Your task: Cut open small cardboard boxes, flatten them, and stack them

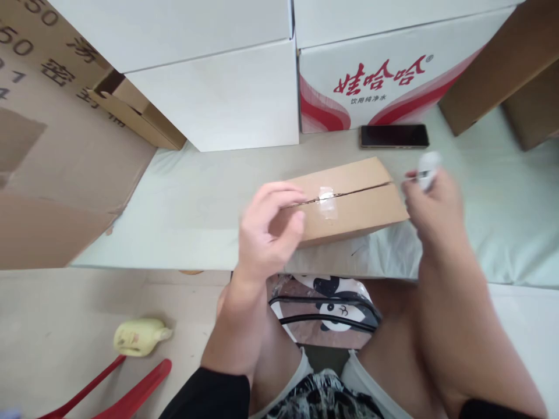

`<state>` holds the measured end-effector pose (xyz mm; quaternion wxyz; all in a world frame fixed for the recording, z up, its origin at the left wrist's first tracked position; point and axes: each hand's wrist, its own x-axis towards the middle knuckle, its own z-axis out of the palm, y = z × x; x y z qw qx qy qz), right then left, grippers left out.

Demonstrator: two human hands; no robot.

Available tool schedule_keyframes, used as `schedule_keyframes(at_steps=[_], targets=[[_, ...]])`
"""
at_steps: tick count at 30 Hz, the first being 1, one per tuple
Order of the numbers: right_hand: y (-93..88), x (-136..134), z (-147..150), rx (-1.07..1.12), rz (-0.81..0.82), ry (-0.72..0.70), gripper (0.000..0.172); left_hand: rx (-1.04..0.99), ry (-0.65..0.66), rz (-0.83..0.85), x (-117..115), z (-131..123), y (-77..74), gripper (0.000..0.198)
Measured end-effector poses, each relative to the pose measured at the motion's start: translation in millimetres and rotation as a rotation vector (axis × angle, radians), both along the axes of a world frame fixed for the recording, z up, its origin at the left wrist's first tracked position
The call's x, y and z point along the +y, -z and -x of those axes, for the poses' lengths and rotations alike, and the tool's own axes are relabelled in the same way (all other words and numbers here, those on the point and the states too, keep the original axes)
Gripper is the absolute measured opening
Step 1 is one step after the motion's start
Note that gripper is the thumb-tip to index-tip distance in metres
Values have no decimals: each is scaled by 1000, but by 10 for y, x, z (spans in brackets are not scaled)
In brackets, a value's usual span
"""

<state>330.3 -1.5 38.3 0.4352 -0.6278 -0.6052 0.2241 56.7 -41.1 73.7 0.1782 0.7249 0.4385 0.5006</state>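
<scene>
A brown cardboard box [362,206] lies on the pale green cloth, with a strip of clear tape [326,202] across the seam of its top flaps. Over the box's left end is my left hand [268,224], thumb and fingers curved and apart; whether it presses on the cardboard I cannot tell. Just off the box's right end, my right hand [437,203] is closed around a small white tool [428,169]. Motion blurs this tool, so its exact kind is unclear.
White cartons [218,99] and a red-and-white carton [384,87] stand behind. A black phone [394,136] lies in front of them. Large brown cartons [56,145] flank the left. Below are a panda-patterned bag [301,334] between the legs and a yellow bottle [140,337] on the floor.
</scene>
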Motion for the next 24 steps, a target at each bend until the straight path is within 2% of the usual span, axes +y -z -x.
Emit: schedule_keyframes(at_steps=[4,8,10,13,15,18,21,24], targets=[[196,-8,-93,-73,99,11,27,-218,-212,-66,67,146,131,11],[362,28,-116,-194,301,73,27,-341,-310,57,126,169,255,5],[394,44,-106,-125,314,119,32,-353,-331,112,149,151,302,10],[364,34,-56,172,108,124,32,-359,-339,128,194,126,363,18],[312,5,-12,288,-21,55,31,-410,-351,79,238,119,405,22],[216,-48,40,312,-141,-95,31,-492,-344,26,309,123,465,24],[119,-89,64,318,-245,-210,28,-497,-263,68,347,150,505,28],[41,-122,77,315,-317,-291,39,-454,-179,80,351,200,532,37]])
